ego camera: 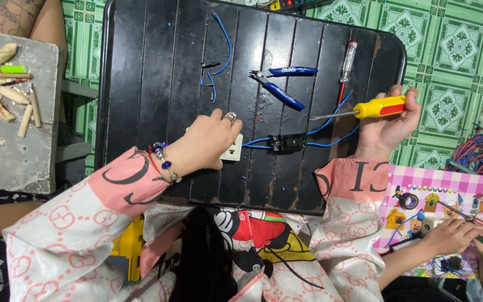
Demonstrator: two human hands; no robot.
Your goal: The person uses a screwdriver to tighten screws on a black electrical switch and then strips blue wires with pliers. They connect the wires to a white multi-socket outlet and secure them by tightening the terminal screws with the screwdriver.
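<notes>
My right fingers (403, 96) are wrapped around the yellow handle of a screwdriver (378, 107), its thin shaft pointing inward toward the left hand. My left fingers (219, 130) press flat on a white socket (233, 149), pinning it to the black counter (152, 72); they close on nothing, just bear down.

Just beyond the left fingers, blue wires (257, 142) run from the socket to a small black switch (289, 142), then on toward the right hand.

I judge the socket light, hard plastic and likely to skid on the slats, so holding it by its top face and edges makes sense. The wires look springy and would tug it. The screwdriver handle is smooth but thick, best gripped mid-handle.

Farther out from the fingers lie blue pliers (282, 92) and a clear-handled tester (347, 60). Another person's hands (459, 237) work off to the right.
</notes>
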